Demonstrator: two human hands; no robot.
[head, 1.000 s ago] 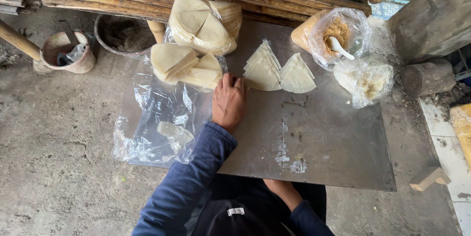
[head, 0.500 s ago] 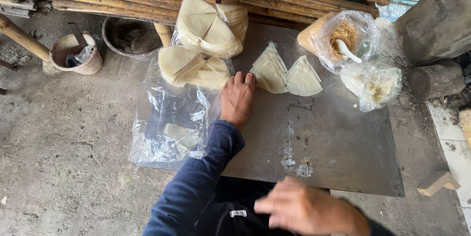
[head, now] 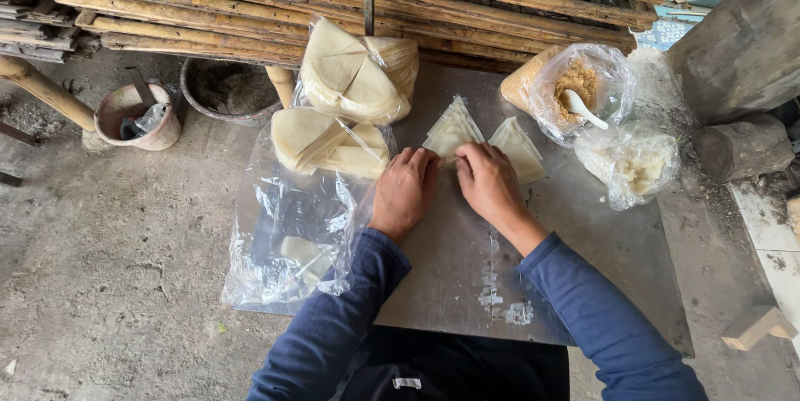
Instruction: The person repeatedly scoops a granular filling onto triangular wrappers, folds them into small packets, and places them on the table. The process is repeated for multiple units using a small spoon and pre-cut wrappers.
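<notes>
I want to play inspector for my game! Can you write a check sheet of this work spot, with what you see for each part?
Surface: grey metal sheet on a concrete floor, with white smears near the front.
Job's things: stack of pale triangular wrappers under both hands; second stack beside it.
Clutter: bagged wrappers, loose clear plastic, bag of brown filling with a white spoon, bag of white filling.
Grippers: left hand and right hand rest on the wrappers.
Cables: nothing seen.
Surroundings: bamboo poles, clay pot, dark bowl.
</notes>
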